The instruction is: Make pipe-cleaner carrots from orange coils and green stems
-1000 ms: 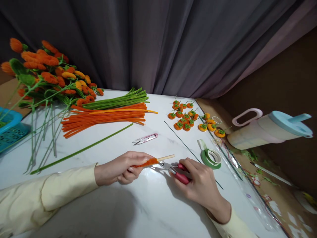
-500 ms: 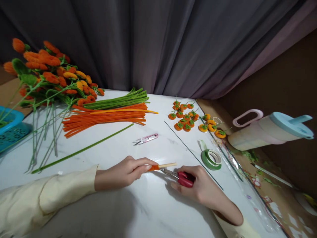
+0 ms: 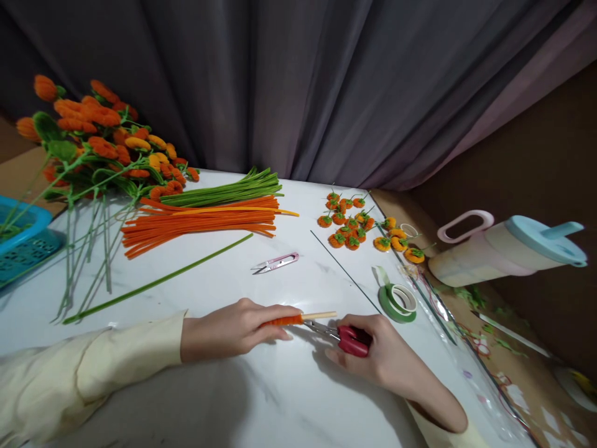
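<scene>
My left hand point(image 3: 247, 328) pinches a thin wooden stick point(image 3: 321, 315) with an orange pipe cleaner point(image 3: 290, 320) coiled round it. Red-handled pliers point(image 3: 353, 341) are in my right hand point(image 3: 385, 358), their metal jaws at the right end of the orange coil, beside the stick. Whether the jaws grip the coil's end I cannot tell. Behind my hands lie pink thread snips point(image 3: 276, 263) and a single green pipe cleaner point(image 3: 163, 278). A roll of green tape point(image 3: 396, 303) sits beyond my right hand.
Orange pipe cleaners point(image 3: 200, 227) and green pipe cleaners point(image 3: 224, 191) lie bundled at the back. Finished orange flowers point(image 3: 93, 124) and a blue basket point(image 3: 28, 246) are at left. Small flower heads point(image 3: 347, 221) lie at back right, near a tumbler point(image 3: 504, 249). A dark thin wire point(image 3: 342, 269) crosses the table.
My left fingers have shifted back along the stick and loosened slightly, so more of the orange coil shows. My right hand and the pliers have moved slightly right and down.
</scene>
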Demonstrator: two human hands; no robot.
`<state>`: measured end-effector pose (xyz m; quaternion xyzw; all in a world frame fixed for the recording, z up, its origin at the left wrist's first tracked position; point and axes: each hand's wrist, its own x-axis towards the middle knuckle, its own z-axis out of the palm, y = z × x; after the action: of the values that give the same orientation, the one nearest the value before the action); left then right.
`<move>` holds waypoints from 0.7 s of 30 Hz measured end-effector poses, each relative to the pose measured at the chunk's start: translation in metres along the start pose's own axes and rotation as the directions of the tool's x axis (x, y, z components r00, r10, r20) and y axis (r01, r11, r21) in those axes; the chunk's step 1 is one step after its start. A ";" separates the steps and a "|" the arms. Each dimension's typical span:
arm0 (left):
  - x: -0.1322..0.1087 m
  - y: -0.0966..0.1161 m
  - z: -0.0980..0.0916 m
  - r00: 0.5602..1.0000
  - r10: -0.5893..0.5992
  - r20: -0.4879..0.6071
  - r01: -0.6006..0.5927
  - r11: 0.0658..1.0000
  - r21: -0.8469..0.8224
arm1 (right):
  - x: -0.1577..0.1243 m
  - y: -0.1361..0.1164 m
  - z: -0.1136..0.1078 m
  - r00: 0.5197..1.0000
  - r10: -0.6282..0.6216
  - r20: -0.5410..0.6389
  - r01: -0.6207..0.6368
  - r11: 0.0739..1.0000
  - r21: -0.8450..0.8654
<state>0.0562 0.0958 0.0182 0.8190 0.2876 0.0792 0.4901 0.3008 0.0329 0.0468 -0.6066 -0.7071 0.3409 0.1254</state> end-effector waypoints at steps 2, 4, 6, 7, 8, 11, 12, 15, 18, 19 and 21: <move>0.000 -0.001 0.002 1.000 0.011 -0.020 -0.012 0.999 -0.030 | -0.001 -0.001 0.000 0.999 -0.027 -0.020 0.025 0.997 -0.066; 0.000 -0.002 0.004 0.998 0.012 -0.054 -0.014 0.999 -0.035 | -0.002 -0.002 -0.001 0.998 -0.049 -0.041 0.043 0.990 -0.134; 0.000 -0.003 0.005 0.996 -0.008 -0.084 0.004 0.999 -0.046 | -0.003 -0.001 -0.004 0.994 -0.078 -0.077 0.062 0.979 -0.192; 0.001 -0.002 0.004 0.994 -0.032 -0.102 0.025 0.997 -0.074 | -0.003 0.000 -0.005 0.989 -0.107 -0.106 0.082 0.972 -0.221; 0.001 -0.002 0.002 0.991 -0.073 -0.115 0.058 0.990 -0.130 | -0.004 0.002 -0.007 0.977 -0.153 -0.149 0.111 0.960 -0.258; 0.002 0.003 -0.007 0.966 -0.258 0.011 0.235 0.860 -0.453 | -0.004 0.007 -0.013 0.865 -0.389 -0.317 0.211 0.854 -0.475; 0.002 0.004 -0.010 0.947 -0.299 0.117 0.312 0.769 -0.558 | -0.004 0.009 -0.015 0.804 -0.480 -0.350 0.217 0.786 -0.579; 0.003 0.007 -0.019 0.888 -0.315 0.335 0.459 0.552 -0.696 | 0.000 0.011 -0.019 0.654 -0.696 -0.297 0.190 0.531 -0.825; 0.004 0.008 -0.025 0.855 -0.331 0.401 0.517 0.466 -0.718 | 0.004 0.011 -0.024 0.581 -0.801 -0.146 0.216 0.324 -0.921; 0.005 0.008 -0.026 0.847 -0.334 0.413 0.528 0.452 -0.719 | 0.006 0.010 -0.025 0.566 -0.818 -0.106 0.220 0.274 -0.936; 0.007 0.007 -0.027 0.839 -0.337 0.427 0.541 0.432 -0.722 | 0.009 0.008 -0.028 0.550 -0.833 -0.056 0.212 0.204 -0.956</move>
<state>0.0533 0.1174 0.0371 0.3929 0.3648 -0.0179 0.8439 0.3216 0.0506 0.0604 -0.3423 -0.8646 -0.3490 0.1161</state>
